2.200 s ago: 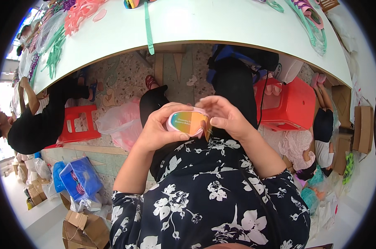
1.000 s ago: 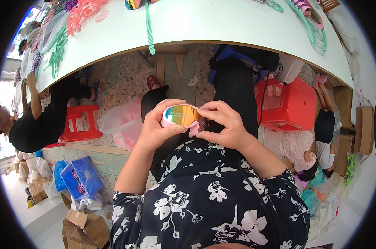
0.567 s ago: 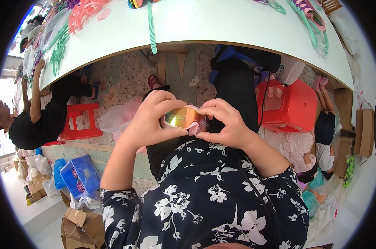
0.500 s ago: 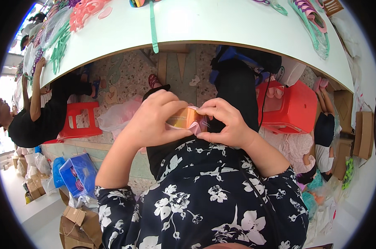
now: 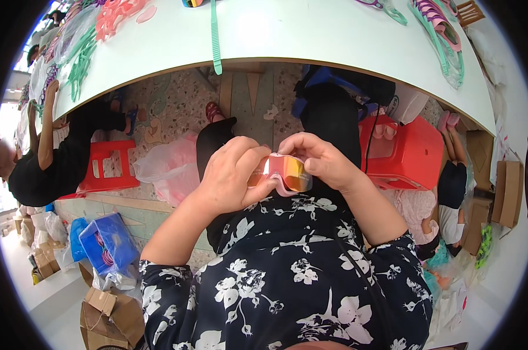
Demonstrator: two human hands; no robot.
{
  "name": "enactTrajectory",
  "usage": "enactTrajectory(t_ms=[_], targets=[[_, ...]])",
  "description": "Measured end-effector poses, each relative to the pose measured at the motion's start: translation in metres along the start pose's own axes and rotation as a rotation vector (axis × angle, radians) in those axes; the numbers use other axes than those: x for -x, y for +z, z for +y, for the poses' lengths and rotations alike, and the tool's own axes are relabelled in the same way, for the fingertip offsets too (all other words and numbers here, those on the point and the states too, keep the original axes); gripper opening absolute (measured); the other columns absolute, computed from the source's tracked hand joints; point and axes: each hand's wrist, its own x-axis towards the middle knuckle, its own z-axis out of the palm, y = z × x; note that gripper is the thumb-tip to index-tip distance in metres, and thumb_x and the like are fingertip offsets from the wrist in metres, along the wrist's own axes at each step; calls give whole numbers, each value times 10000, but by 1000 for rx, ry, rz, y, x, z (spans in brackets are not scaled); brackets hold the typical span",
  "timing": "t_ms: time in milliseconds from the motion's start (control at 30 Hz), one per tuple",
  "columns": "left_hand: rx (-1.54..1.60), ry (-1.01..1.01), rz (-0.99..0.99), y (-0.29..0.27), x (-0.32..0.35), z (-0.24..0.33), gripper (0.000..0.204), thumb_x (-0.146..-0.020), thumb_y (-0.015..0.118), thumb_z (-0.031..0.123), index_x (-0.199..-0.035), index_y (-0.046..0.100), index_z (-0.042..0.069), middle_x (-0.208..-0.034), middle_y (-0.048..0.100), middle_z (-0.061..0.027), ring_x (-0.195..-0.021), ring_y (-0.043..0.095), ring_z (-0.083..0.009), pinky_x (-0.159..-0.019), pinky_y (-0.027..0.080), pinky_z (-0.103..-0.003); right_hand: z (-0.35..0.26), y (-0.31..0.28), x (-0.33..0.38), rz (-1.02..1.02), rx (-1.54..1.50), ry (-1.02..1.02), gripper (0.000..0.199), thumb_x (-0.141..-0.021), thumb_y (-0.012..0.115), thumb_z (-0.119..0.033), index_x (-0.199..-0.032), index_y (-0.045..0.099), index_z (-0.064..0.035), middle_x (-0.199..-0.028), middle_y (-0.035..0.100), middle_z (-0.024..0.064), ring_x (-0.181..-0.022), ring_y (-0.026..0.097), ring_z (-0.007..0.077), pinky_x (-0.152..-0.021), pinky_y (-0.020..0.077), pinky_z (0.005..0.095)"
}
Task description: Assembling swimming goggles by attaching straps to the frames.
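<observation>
Between my two hands, above my lap, is a pair of swim goggles (image 5: 298, 177) with a pink frame and shiny orange-gold mirrored lenses. My left hand (image 5: 233, 175) is closed on the left lens, thumb along the near side and fingers over the far side. My right hand (image 5: 322, 160) pinches the upper right edge with thumb and fingertips. The pink nose bridge shows in the gap between the hands. No strap can be seen on the goggles.
A white table (image 5: 310, 35) curves across the front, with a green strap (image 5: 216, 41) over its edge, pink parts (image 5: 115, 20) and strapped goggles (image 5: 439, 32). Red stools (image 5: 410, 151) stand on the right and left. A co-worker (image 5: 39, 175) sits at left, near a blue crate (image 5: 109, 242).
The goggles have turned, so the right lens and pink nose bridge now show more openly. My right fingers have shifted up to the far edge; my left hand still grips the left side.
</observation>
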Motion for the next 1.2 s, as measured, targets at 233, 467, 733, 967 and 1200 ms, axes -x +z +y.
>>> enactTrajectory(t_ms=[233,467,733,967,1200], targets=[[-23,-17,3,-4,8,0,484,-727,809,287,-1102,633,36,-961,621,-138,-842,637,-328,-730,536,-417,11,1,-11,-83,-345,57,598,-952,650,-503,-1250,555,7,-1194,609,100,-1136,588,176,-1001,472,333],[2,-31,-2,-4,16,-4,486,-727,796,280,-1116,629,41,-982,611,-145,-861,628,-338,-739,531,-426,18,-6,14,-59,-523,72,516,-971,651,-432,-1232,586,8,-1156,643,92,-1123,604,178,-999,469,325],[0,-56,6,-4,14,-2,457,-749,782,286,-1097,619,40,-969,602,-142,-824,618,-334,-711,521,-411,14,2,4,2,-433,35,454,-977,655,-364,-1240,585,0,-1178,647,97,-1115,626,186,-1007,491,347],[37,-74,68,1,24,-13,436,-784,759,282,-1094,606,16,-941,588,-148,-806,607,-326,-691,506,-405,26,11,35,62,-576,4,423,-1002,605,-328,-1273,535,-10,-1215,636,128,-1145,620,224,-1021,486,407],[42,-124,76,6,23,-14,385,-799,722,221,-1092,599,4,-937,590,-150,-793,607,-321,-684,507,-403,28,26,41,192,-576,-62,424,-1016,577,-312,-1301,527,-2,-1251,622,127,-1158,617,231,-1024,486,401]])
